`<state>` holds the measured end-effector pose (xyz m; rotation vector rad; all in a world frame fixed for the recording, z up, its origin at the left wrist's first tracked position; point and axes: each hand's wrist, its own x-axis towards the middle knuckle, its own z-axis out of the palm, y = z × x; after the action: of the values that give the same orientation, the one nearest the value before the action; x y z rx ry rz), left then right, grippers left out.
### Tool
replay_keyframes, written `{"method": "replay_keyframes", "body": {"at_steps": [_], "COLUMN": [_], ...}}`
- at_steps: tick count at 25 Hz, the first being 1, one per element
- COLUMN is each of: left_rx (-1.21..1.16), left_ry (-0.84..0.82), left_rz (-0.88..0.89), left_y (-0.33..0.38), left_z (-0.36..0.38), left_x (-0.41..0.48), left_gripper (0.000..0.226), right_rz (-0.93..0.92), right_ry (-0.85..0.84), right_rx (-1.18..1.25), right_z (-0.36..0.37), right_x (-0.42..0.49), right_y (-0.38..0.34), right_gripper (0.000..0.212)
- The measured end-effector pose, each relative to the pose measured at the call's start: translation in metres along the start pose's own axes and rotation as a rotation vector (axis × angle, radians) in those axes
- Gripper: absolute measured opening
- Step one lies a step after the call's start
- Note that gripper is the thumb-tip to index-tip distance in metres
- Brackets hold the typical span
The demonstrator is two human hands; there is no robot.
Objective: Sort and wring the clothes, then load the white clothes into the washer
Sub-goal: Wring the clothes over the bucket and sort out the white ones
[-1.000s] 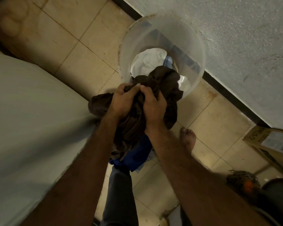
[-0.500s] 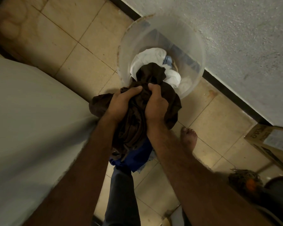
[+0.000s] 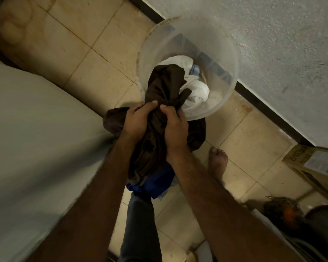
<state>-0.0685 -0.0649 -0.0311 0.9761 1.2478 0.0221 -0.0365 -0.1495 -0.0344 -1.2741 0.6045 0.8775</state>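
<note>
Both the left hand (image 3: 138, 121) and right hand (image 3: 175, 127) have a closed grip on a dark brown garment (image 3: 165, 86), side by side at its bunched middle. Beyond the grip its top end sags into the translucent bucket (image 3: 227, 53), onto white clothes (image 3: 195, 91); below hangs blue cloth (image 3: 155, 184). It looks limp, probably wet-heavy: best twisted from close-set hands.
</note>
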Motion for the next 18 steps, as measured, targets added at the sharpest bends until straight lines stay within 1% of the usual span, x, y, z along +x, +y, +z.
{"method": "replay_keyframes", "body": {"at_steps": [1, 2, 3, 6, 9, 10, 12, 14, 15, 17, 18], "left_rx": [-0.021, -0.03, -0.034, -0.043, -0.087, -0.084, -0.061, -0.009, 0.02, 0.063, 0.083], "left_ry": [-0.004, -0.001, 0.001, -0.021, -0.174, -0.172, -0.092, -0.035, -0.024, 0.013, 0.026], "left_rz": [-0.024, -0.026, -0.004, 0.121, 0.124, 0.097, 0.047, 0.07, 0.094, 0.122, 0.124], "left_y": [0.002, 0.002, 0.0, -0.005, -0.007, -0.007, -0.006, -0.007, -0.006, -0.006, -0.007], "left_z": [0.002, 0.003, 0.004, -0.001, -0.005, -0.004, -0.001, 0.001, 0.002, 0.003, 0.004], "left_x": [-0.001, -0.001, 0.0, 0.003, 0.003, 0.0, -0.005, -0.006, -0.006, -0.007, -0.008], "left_gripper": [0.013, 0.013, 0.018, 0.027, 0.027, 0.023, 0.012, 0.012, 0.015, 0.018, 0.019], "right_rz": [0.03, 0.027, 0.009, -0.056, -0.074, -0.07, -0.06, -0.046, -0.04, -0.069, -0.092], "right_ry": [-0.024, -0.019, -0.001, 0.013, 0.01, 0.017, 0.036, 0.083, 0.124, 0.183, 0.173], "right_rx": [-0.015, -0.032, -0.051, -0.099, -0.155, -0.16, -0.157, -0.154, -0.156, -0.168, -0.178], "right_z": [-0.001, -0.002, -0.002, 0.001, -0.001, -0.002, -0.001, 0.0, 0.0, 0.0, -0.002], "right_x": [0.0, 0.001, 0.002, 0.001, -0.001, 0.0, 0.0, -0.003, -0.003, 0.002, 0.005], "right_y": [0.0, -0.002, -0.005, -0.012, -0.015, -0.018, -0.016, -0.01, -0.006, -0.001, 0.001], "right_gripper": [0.025, 0.015, 0.012, 0.015, 0.026, 0.03, 0.028, 0.014, 0.018, 0.058, 0.077]}}
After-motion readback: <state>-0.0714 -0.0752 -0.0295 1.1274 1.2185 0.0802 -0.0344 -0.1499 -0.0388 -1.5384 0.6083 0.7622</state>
